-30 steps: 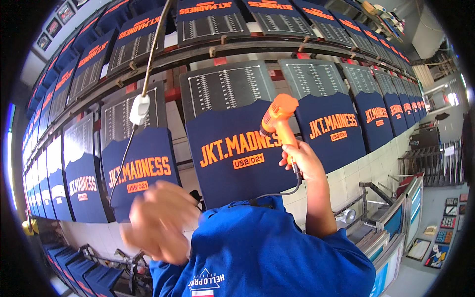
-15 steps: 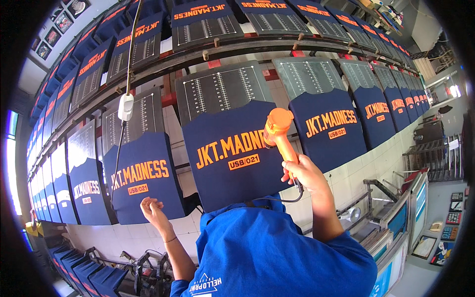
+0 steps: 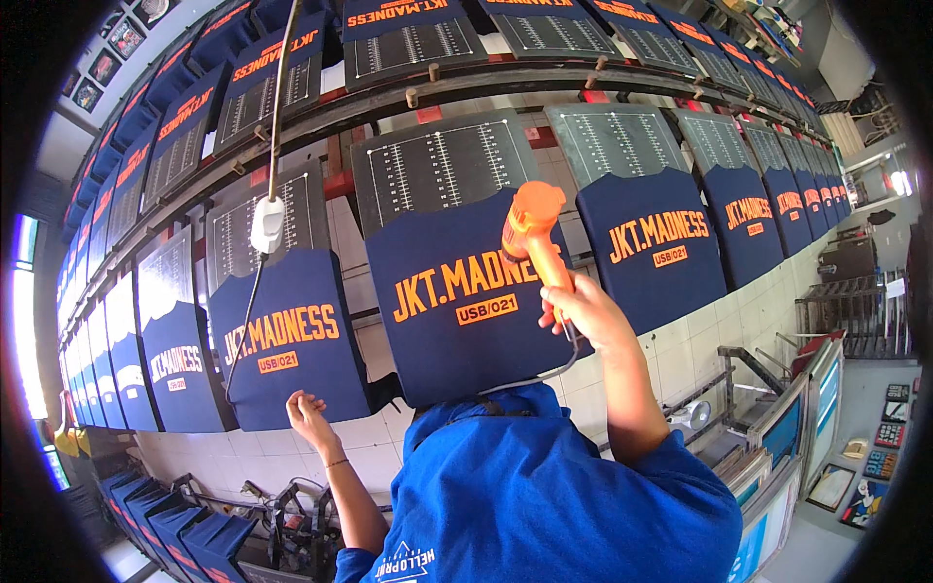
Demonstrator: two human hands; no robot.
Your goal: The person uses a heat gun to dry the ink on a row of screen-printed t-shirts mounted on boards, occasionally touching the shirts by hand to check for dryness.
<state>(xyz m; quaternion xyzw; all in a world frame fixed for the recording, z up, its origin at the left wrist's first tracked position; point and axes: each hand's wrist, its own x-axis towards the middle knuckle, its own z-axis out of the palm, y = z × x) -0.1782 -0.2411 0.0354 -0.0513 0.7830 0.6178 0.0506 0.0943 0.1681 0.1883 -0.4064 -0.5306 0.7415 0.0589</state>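
The orange dryer (image 3: 536, 207) hides the last letters of the print on the middle navy shirt (image 3: 457, 355), and the right hand (image 3: 598, 316) covers part of its handle. The dryer's cord slips out of sight behind the person's blue shirt (image 3: 564, 486), which the lower edge cuts off. Whether the fingertips of the left hand (image 3: 310, 420) touch one another cannot be told. The top edge cuts off the hanging cable (image 3: 280, 107). The farthest shirts (image 3: 815, 222) carry prints too small to read.

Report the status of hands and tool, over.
Right hand gripping orange, pistol-shaped blower. Left hand empty, loosely curled. Blower partly hides orange lettering on navy shirt.
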